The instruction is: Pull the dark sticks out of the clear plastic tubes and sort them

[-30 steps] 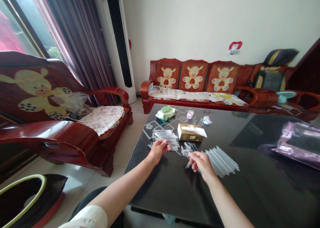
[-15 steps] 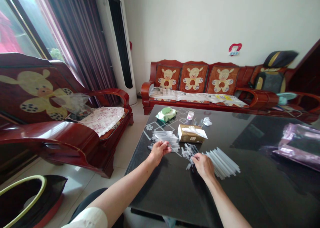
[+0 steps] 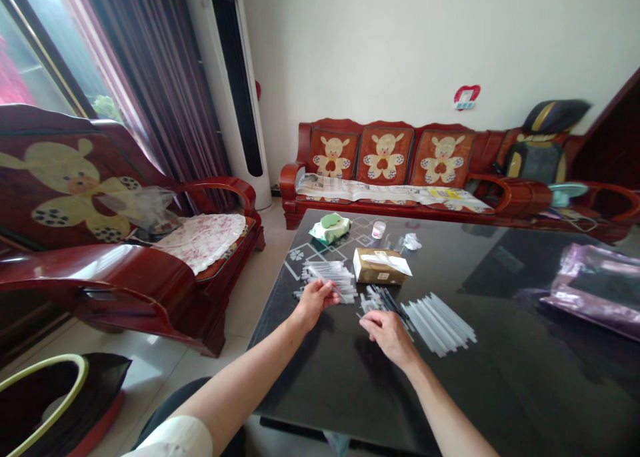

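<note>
My left hand (image 3: 319,301) is pinched at the near edge of a pile of whitish translucent tubes (image 3: 327,270); a thin pale stick shows at its fingertips, mostly hidden. Closed at thumb and forefinger, my right hand (image 3: 389,335) has a small thin piece (image 3: 359,315) poking out to the left, too small to name. Just behind that hand lie short clear pieces (image 3: 369,301) and several slim black rods (image 3: 393,301). Longer frosted tubes (image 3: 440,323) lie side by side to its right.
On the dark glossy table (image 3: 500,390) stand a tissue box (image 3: 380,270), a green wipes pack (image 3: 330,227), a small cup (image 3: 379,229) and crumpled tissue (image 3: 413,241). A purple plastic package (image 3: 590,283) lies far right. A lined bin (image 3: 65,403) stands at lower left.
My right hand has moved left and slightly toward me, off the short pieces and black rods, with a small piece at its fingertips. My left hand stays nearly in place.
</note>
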The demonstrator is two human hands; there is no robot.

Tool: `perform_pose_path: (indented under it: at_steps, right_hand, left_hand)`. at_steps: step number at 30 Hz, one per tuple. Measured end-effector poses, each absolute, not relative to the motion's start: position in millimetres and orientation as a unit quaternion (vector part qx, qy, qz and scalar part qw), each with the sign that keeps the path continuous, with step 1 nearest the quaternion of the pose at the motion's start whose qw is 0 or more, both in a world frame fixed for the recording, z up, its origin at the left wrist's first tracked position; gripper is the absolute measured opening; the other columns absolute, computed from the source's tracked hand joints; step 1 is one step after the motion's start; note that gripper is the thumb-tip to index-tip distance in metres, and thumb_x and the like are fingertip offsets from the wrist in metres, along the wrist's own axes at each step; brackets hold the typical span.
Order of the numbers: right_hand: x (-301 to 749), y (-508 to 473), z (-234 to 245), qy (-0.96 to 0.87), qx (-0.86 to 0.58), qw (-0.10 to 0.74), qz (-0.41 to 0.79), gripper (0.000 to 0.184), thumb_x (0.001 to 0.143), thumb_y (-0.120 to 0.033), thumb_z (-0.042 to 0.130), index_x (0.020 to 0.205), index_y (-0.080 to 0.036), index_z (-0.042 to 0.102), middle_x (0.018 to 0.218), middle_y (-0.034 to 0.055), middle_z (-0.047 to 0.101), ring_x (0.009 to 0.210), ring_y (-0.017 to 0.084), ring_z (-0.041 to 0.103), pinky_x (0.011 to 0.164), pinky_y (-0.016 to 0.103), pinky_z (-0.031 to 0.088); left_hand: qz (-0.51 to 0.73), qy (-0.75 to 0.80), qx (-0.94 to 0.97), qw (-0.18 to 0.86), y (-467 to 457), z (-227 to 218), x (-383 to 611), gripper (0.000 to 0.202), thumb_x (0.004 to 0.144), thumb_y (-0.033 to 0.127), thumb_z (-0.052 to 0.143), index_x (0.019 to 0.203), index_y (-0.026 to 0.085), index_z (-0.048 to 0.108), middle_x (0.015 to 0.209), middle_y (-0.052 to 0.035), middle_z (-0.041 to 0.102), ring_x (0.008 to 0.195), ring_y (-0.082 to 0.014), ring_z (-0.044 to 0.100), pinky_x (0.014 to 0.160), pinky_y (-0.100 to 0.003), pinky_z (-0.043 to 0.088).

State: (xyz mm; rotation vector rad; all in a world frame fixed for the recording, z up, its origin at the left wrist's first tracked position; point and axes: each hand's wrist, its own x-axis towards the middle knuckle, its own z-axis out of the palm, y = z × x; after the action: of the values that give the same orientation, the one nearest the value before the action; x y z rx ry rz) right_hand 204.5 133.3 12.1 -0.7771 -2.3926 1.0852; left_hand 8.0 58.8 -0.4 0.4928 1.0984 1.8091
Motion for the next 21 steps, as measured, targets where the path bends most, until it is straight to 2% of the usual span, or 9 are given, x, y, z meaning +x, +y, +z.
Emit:
perform_pose_path:
  at_steps: [4,8,11,16,19,21]
  right_hand:
    - [223.0,150.5,16.4,-0.887,-0.293,0.163,0.318,0.029,0.079,-0.034,0.052,0.057,-0.020,0.064,0.049,0.0003,0.057,0.051,0.015,0.053,0.053,0.025,0.033]
    - [239.4,168.2,15.1,-0.888,-0.396,0.148,0.180,0.030,0.079,-0.031,0.051,0.053,-0.019,0.059,0.055,0.0039,0.062,0.057,0.016,0.056,0.053,0.025,0.030]
    - [244.1,176.2,8.5,-0.870,-0.468,0.120,0.096,0.029,0.080,-0.030,0.051,0.055,-0.019,0.060,0.065,0.0085,0.066,0.062,0.019,0.059,0.051,0.026,0.027]
    - [242.4,178.0,0.9,-0.870,-0.485,0.070,0.050,0.027,0.082,-0.033,0.051,0.063,-0.019,0.064,0.073,0.0113,0.069,0.068,0.021,0.063,0.052,0.027,0.027]
    - [239.9,176.2,3.5,-0.869,-0.486,0.078,0.045,0.028,0.083,-0.036,0.052,0.063,-0.019,0.064,0.071,0.0105,0.069,0.068,0.021,0.064,0.053,0.026,0.029]
    - [236.7,172.3,7.3,-0.871,-0.475,0.111,0.060,0.030,0.084,-0.037,0.050,0.063,-0.019,0.063,0.069,0.0098,0.068,0.067,0.021,0.063,0.053,0.026,0.031]
  left_hand:
    - [0.778,0.455,0.179,0.395,59.3,11.6,-19.3,0.024,0.072,0.028,0.074,0.080,0.009,0.061,0.069,-0.0051,0.065,0.058,-0.0098,0.061,0.061,-0.023,0.054]
    - [0.802,0.463,0.149,0.347,55.9,22.3,-35.4,0.021,0.073,0.025,0.072,0.080,0.009,0.060,0.070,-0.0049,0.065,0.057,-0.0090,0.060,0.060,-0.022,0.054]
    - [0.785,0.470,0.157,0.371,54.0,23.1,-30.5,0.022,0.073,0.026,0.072,0.080,0.009,0.060,0.069,-0.0048,0.065,0.056,-0.0090,0.060,0.059,-0.022,0.054]
    - [0.721,0.476,0.229,0.450,53.4,14.6,-4.4,0.030,0.070,0.034,0.075,0.080,0.010,0.059,0.066,-0.0036,0.063,0.051,-0.0085,0.057,0.052,-0.021,0.052]
    - [0.684,0.480,0.264,0.482,52.3,9.9,10.4,0.033,0.069,0.037,0.075,0.082,0.010,0.059,0.063,-0.0025,0.062,0.049,-0.0087,0.056,0.048,-0.021,0.051]
    - [0.663,0.479,0.280,0.503,51.1,8.2,19.2,0.036,0.069,0.037,0.074,0.087,0.010,0.059,0.066,-0.0037,0.064,0.050,-0.0090,0.057,0.048,-0.021,0.051]
